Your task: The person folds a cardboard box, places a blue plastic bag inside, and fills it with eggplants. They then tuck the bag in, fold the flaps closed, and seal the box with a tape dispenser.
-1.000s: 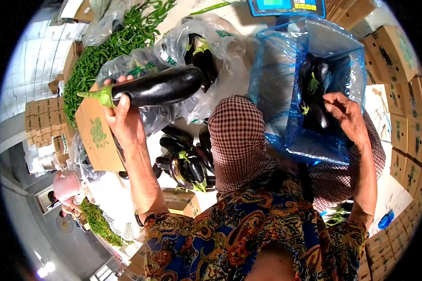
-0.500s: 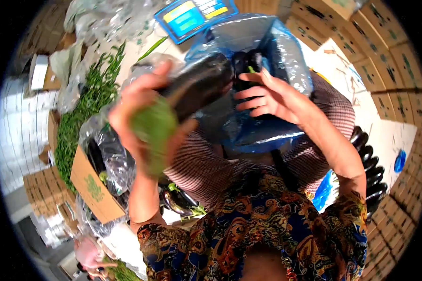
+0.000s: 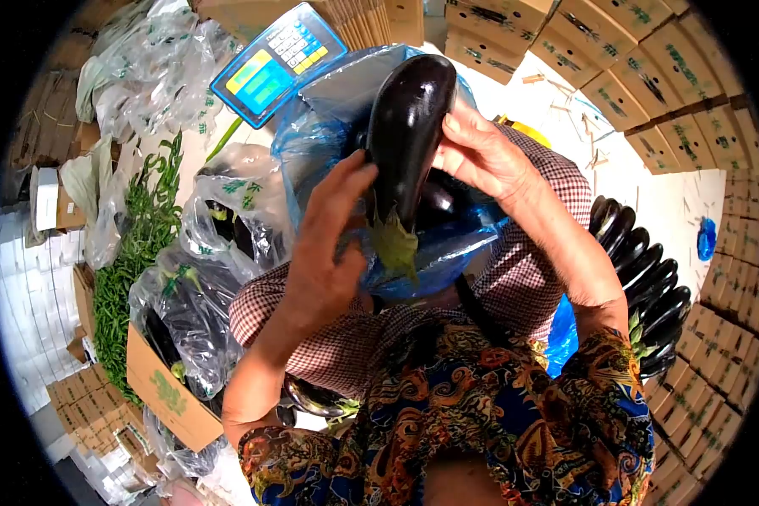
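Observation:
A glossy dark eggplant (image 3: 411, 126) is held between my two hands above the blue plastic bag (image 3: 312, 122), its green stem end pointing toward my body. My left hand (image 3: 322, 244) rests its fingers against the eggplant's left side, thumb apart near the stem end. On the other side, my right hand (image 3: 485, 156) grips the eggplant with thumb and fingers. Another eggplant (image 3: 437, 201) shows inside the bag, partly hidden beneath the held one.
A scale display (image 3: 266, 76) stands behind the bag. Green peppers (image 3: 122, 287), plastic-wrapped eggplants (image 3: 240, 223) and an open carton (image 3: 173, 392) lie left. Several eggplants (image 3: 641, 261) line the right, near stacked cartons (image 3: 683, 59).
The held eggplant has swung upright, stem end toward my body. My right hand has moved from the bag to the eggplant; my left hand has shifted right. The view has turned slightly.

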`<state>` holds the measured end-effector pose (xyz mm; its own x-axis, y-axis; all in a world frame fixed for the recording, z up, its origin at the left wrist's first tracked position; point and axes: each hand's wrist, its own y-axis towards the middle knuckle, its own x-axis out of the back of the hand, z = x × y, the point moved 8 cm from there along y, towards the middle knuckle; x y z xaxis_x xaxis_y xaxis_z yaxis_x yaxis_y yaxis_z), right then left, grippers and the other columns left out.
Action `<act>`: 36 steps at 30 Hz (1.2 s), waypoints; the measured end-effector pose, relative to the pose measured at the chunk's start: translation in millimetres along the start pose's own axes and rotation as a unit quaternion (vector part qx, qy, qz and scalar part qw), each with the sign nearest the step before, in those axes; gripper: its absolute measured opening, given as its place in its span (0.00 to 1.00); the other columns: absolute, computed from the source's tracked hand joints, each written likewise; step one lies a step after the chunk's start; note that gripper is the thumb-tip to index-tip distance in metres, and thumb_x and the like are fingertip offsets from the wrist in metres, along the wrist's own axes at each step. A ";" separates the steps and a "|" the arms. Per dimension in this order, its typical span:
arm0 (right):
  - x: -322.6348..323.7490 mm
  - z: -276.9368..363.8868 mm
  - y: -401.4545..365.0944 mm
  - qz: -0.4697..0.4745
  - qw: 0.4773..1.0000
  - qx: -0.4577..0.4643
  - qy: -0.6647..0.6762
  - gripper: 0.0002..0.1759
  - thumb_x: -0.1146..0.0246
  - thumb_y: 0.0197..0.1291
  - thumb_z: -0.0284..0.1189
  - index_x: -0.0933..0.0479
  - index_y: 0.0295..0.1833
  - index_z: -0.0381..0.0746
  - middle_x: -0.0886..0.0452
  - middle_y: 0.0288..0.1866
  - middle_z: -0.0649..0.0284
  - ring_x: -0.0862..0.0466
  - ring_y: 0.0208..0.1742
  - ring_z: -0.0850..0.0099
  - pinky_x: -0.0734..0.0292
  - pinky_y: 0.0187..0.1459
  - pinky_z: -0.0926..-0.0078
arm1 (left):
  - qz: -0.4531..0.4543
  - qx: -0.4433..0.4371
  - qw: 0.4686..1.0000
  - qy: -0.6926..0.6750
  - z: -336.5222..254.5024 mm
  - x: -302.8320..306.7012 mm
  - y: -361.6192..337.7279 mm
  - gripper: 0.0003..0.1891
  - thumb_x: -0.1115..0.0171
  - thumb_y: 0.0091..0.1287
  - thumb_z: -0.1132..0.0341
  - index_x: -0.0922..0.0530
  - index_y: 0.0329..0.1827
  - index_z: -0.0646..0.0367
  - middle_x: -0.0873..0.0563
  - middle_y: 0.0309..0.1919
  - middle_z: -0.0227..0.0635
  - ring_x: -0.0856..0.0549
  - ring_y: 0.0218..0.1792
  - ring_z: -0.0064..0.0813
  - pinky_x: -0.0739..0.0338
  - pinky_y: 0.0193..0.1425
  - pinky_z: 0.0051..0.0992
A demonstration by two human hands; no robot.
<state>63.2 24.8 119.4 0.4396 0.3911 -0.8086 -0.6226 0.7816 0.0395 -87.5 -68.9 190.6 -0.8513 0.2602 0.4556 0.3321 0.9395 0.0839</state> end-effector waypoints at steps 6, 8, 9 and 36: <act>4.1 -2.5 4.4 -0.145 0.982 -0.011 -0.117 0.24 0.37 0.66 0.29 0.33 0.64 0.36 0.20 0.52 0.55 0.15 0.50 0.67 0.15 0.52 0.69 | -0.031 0.119 0.987 -0.107 35.5 -11.6 23.8 0.44 0.31 0.59 0.63 0.48 0.75 0.60 0.33 0.67 0.48 0.28 0.65 0.39 0.30 0.66 0.37; 1.8 0.9 6.2 -0.156 0.979 -0.006 -0.129 0.22 0.40 0.69 0.33 0.33 0.64 0.36 0.19 0.52 0.56 0.15 0.49 0.68 0.15 0.50 0.72 | -0.045 0.076 0.991 -0.102 32.3 -10.5 35.2 0.41 0.32 0.59 0.63 0.45 0.74 0.62 0.26 0.60 0.44 0.24 0.61 0.37 0.27 0.62 0.34; 5.6 4.0 5.5 -0.143 0.985 0.006 -0.100 0.22 0.42 0.70 0.35 0.32 0.65 0.36 0.19 0.52 0.56 0.15 0.49 0.69 0.15 0.48 0.74 | -0.036 0.107 0.975 -0.191 39.7 -12.1 36.0 0.40 0.33 0.59 0.64 0.44 0.73 0.62 0.24 0.58 0.43 0.22 0.58 0.36 0.25 0.60 0.32; 69.9 23.8 -2.9 -0.104 0.510 -0.150 -0.840 0.26 0.35 0.62 0.40 0.26 0.60 0.35 0.21 0.55 0.47 0.20 0.55 0.51 0.24 0.56 0.60 | -0.008 0.259 0.827 -0.498 152.9 -103.2 64.3 0.25 0.42 0.70 0.54 0.29 0.59 0.65 0.17 0.44 0.42 0.15 0.46 0.31 0.19 0.49 0.26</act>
<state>111.2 61.4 76.8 0.2942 0.3761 0.8786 -0.4090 0.8804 -0.2399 -40.4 -1.3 13.6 -0.8518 0.0575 -0.5206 0.3178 0.8468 -0.4264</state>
